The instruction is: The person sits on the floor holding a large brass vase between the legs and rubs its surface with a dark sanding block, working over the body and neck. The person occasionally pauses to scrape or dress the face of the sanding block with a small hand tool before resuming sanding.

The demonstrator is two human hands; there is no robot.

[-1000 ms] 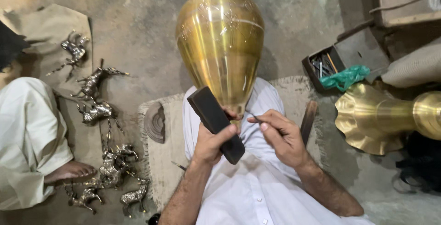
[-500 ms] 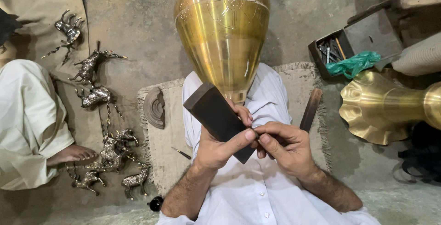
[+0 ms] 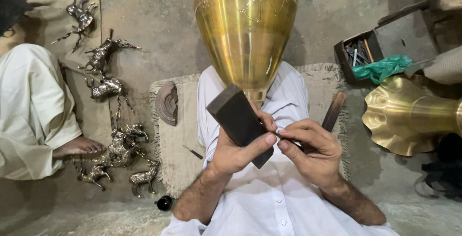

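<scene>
1. Wrapped in the left hand [image 3: 236,151] is a dark wooden block [image 3: 239,122], tilted, just below the brass vase [image 3: 246,31].
2. A thin metal tool [image 3: 288,140] is pinched by the right hand [image 3: 310,151], fingers curled, beside the left thumb.

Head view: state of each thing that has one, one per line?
Left hand: gripping dark block, tilted.
Right hand: pinching thin tool against the block.
Brass vase: propped between the knees, narrow end toward the hands.
Tool box: open.
Fluted brass piece: on its side.
</scene>
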